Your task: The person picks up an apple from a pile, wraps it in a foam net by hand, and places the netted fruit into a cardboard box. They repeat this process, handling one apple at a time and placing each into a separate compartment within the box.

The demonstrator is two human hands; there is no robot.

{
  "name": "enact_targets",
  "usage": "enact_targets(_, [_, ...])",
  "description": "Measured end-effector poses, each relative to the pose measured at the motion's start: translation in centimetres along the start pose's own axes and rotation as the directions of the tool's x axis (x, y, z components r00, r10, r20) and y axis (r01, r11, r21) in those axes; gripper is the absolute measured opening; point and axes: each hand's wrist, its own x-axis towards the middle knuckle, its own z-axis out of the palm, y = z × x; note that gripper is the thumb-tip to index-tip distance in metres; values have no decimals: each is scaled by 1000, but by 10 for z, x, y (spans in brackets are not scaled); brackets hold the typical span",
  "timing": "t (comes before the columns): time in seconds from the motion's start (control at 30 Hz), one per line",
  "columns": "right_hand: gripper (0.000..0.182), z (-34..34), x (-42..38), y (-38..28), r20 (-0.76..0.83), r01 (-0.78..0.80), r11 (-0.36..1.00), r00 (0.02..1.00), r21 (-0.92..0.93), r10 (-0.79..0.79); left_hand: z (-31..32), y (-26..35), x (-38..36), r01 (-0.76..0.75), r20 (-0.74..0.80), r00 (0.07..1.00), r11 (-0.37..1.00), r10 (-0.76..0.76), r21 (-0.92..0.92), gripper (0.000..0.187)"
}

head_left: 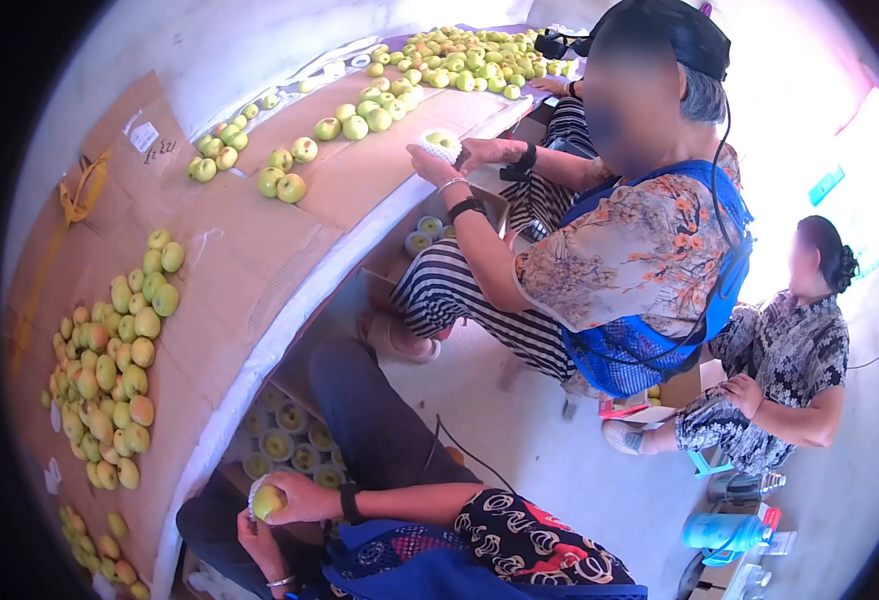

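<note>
The R hand (297,497), wristband on, was closed round an apple (268,500) part-wrapped in a white foam net (255,488), fingers curled over the fruit. It held the apple just off the near edge of the surface (249,260), above the person's lap. The L hand (257,546) sat right below the apple w/ fingers half-curled and a thin bracelet at the wrist; couldn't tell if it gripped the net or only touched it. Just above both hands, under the surface's edge, was a box (289,440) of apples already in nets, in rows. The surface was covered w/ cardboard. A big heap (109,390) of yellow-green apples, some blushed red, lay along its left edge, w/ a smaller bunch (94,545) at the near left corner. More apples lay in loose groups (279,175) mid-surface, and a dense pile (459,60) at the far end. A co-worker (629,250) in a floral top and blue apron sat at the surface's right side, both hands (459,155) on a netted apple (441,143), w/ a 2nd box (424,232) of wrapped fruit below. Another person (789,370) sat further right on the floor side, near a blue bottle (724,530).
</note>
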Motion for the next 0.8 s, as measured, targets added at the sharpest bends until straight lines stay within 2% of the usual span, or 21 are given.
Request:
enact_targets(0.07, [44,-3,1,-1,-6,-39,999,999,21,39,-3,-5,1,18,74,997,1000,-20,20,9])
enact_targets(0.2, [52,2,1,12,-59,-19,999,998,-29,17,1,0,-4,47,102,994,999,-46,-1,10])
enact_targets(0.3, [56,3,1,19,-81,60,997,995,-55,-64,5,3,-6,108,85,991,993,-104,-44,11])
enact_targets(0.37, [57,5,-1,24,-60,80,981,994,-177,-92,8,12,-9,23,-65,997,977,-37,-214,10])
enact_targets(0.4, [57,4,-1,23,-55,84,981,994,-176,-96,7,8,-8,19,-71,997,976,-35,-215,10])
enact_targets(0.47, [60,-1,-4,18,81,2,954,996,-301,24,6,-1,-5,-305,-5,952,949,306,77,9])
enact_targets(0.5, [60,-2,-5,16,88,6,956,996,-294,21,9,5,-7,-304,-13,952,949,306,85,9])
enact_targets(0.57, [58,-3,-4,16,107,2,962,994,-271,28,19,20,-12,-291,-10,952,915,306,279,10])
enact_targets(0.6, [58,-1,-3,22,23,43,957,999,-287,-38,15,3,-7,-334,-5,937,905,348,264,11])
enact_targets(0.63, [58,-5,0,20,38,54,957,998,-284,-45,22,5,-7,-334,-21,936,903,352,269,11])
enact_targets(0.7, [59,-9,2,16,-27,92,915,993,-392,-111,29,8,-12,-164,31,985,972,172,-165,15])
enact_targets(0.73, [59,-6,2,16,-1,106,921,993,-374,-115,30,7,-13,17,71,997,962,2,-273,17])
enact_targets(0.77, [58,-6,2,15,-26,102,897,992,-430,-125,30,5,-12,85,89,994,972,-67,-219,21])
enact_targets(0.8, [57,-7,4,13,-52,98,867,989,-489,-141,32,12,-15,142,121,986,951,-112,-276,23])
